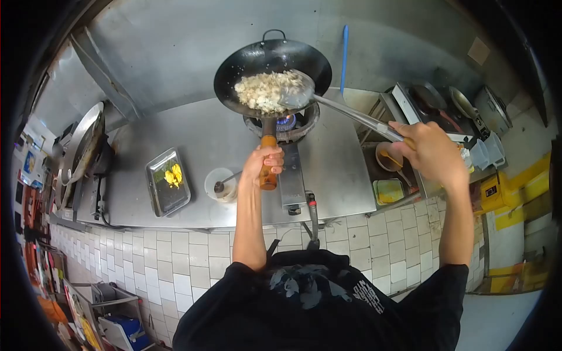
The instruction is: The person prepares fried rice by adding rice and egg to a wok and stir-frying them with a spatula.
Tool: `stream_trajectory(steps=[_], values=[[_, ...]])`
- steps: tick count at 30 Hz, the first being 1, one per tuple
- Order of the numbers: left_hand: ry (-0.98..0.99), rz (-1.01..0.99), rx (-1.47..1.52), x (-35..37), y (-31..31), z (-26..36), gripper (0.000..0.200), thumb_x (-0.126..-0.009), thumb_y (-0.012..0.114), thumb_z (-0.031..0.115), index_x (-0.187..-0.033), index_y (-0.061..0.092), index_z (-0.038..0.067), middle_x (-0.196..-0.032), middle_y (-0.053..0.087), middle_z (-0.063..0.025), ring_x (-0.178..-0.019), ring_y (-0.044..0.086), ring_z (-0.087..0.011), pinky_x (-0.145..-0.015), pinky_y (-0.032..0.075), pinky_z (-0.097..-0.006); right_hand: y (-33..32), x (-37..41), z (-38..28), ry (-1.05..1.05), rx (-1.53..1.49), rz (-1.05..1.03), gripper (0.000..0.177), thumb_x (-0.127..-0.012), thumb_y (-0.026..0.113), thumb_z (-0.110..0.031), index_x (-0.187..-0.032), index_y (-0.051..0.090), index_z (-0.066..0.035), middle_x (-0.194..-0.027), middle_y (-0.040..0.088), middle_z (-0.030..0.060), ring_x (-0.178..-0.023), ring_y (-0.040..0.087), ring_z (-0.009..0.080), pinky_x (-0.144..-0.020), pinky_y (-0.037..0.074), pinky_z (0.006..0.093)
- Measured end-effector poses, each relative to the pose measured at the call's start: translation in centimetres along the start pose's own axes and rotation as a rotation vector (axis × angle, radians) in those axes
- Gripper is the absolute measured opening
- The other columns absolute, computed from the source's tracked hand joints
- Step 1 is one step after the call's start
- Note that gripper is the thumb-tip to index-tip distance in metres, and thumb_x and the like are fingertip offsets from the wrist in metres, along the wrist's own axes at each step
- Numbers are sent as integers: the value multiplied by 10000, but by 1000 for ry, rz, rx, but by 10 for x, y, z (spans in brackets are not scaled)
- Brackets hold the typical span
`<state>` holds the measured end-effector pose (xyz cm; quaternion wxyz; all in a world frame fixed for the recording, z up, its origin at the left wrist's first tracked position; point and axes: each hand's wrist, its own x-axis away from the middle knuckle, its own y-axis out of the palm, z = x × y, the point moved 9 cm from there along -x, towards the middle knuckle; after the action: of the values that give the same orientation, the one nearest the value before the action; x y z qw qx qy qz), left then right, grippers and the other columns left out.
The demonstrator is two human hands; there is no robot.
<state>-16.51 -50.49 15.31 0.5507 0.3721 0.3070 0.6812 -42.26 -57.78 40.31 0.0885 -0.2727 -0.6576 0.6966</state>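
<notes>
My left hand [264, 164] is wrapped round the wooden handle of a black wok [316, 58], which is tilted above a gas burner [287, 124] with a blue flame. Inside the wok lies a heap of fried rice [263, 90], pale with browned bits. My right hand [433, 149] grips the handle of a metal wok spatula [351, 112]; its blade sits in the wok, against the right side of the rice. Below and left of the wok handle stands a whitish container [218, 175] with a ladle [220, 186] in it.
A metal tray [166, 202] with yellow, egg-like food [174, 175] and something green rests on the steel counter [126, 175]. Another large wok [88, 137] stands at the left. Pans [424, 96] and a lidded pot [493, 108] occupy the right side. A gas hose [313, 213] hangs at the front edge.
</notes>
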Motion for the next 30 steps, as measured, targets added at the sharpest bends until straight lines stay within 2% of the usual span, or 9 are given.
stream_trajectory(steps=[3,5,9,12,15,18,21,25,30], values=[[-47,39,18,-20,-39,-13,210,-877,596,4,-805,432,113,-585,389,58,-457,374,-27,-428,316,-237,10,-47,2,411,-142,-556,349,-958,624,-191,-1291,643,-89,-659,636,128,-493,599,202,-469,504,343],[-31,145,-88,-16,-59,-23,219,-871,604,3,-811,427,115,-591,392,55,-455,377,-36,-429,321,-247,72,-93,26,437,-326,-755,334,-1003,537,-238,-1280,620,-70,-670,609,94,-427,513,151,-384,439,323],[-69,107,-80,-14,-75,-43,240,-854,625,-3,-837,418,118,-600,407,42,-454,384,-53,-428,329,-266,167,-147,8,513,-486,-570,319,-986,557,-258,-1216,624,-47,-667,599,93,-399,494,161,-379,435,312],[-89,68,-22,-23,-81,-54,249,-841,625,-20,-868,417,116,-620,420,34,-457,387,-53,-429,342,-269,221,-139,9,260,-458,-589,310,-987,561,-269,-1186,629,-42,-603,569,83,-393,507,177,-384,446,345],[-102,113,-40,-23,-83,-49,236,-836,604,-33,-870,418,107,-630,428,26,-461,393,-53,-431,353,-271,162,-100,31,343,-413,-634,315,-1012,525,-234,-1234,617,-31,-516,512,62,-381,511,202,-384,438,369],[-137,133,-36,-26,-87,-57,236,-832,595,-36,-862,410,107,-632,428,21,-462,394,-55,-433,363,-279,197,-127,35,280,-252,-503,385,-1028,502,-217,-1382,547,-72,-512,491,57,-367,471,181,-381,424,346],[-142,143,-37,-28,-92,-60,249,-828,592,-33,-849,392,114,-632,427,18,-459,394,-57,-434,376,-291,233,-124,-9,312,-658,-506,410,-1030,509,-221,-1426,512,-110,-505,471,54,-364,445,170,-385,420,343],[-148,169,-91,-25,-88,-53,266,-827,592,-29,-849,372,119,-635,433,13,-457,404,-59,-436,390,-299,140,-86,9,258,-416,-712,381,-1031,497,-218,-1393,556,-114,-501,496,68,-358,449,163,-396,436,332],[-169,174,-45,-29,-94,-61,265,-828,587,-31,-868,369,115,-642,433,7,-454,408,-60,-437,395,-299,156,-131,4,371,-368,-589,377,-1012,531,-222,-1363,585,-94,-515,524,53,-344,442,126,-362,402,309]])
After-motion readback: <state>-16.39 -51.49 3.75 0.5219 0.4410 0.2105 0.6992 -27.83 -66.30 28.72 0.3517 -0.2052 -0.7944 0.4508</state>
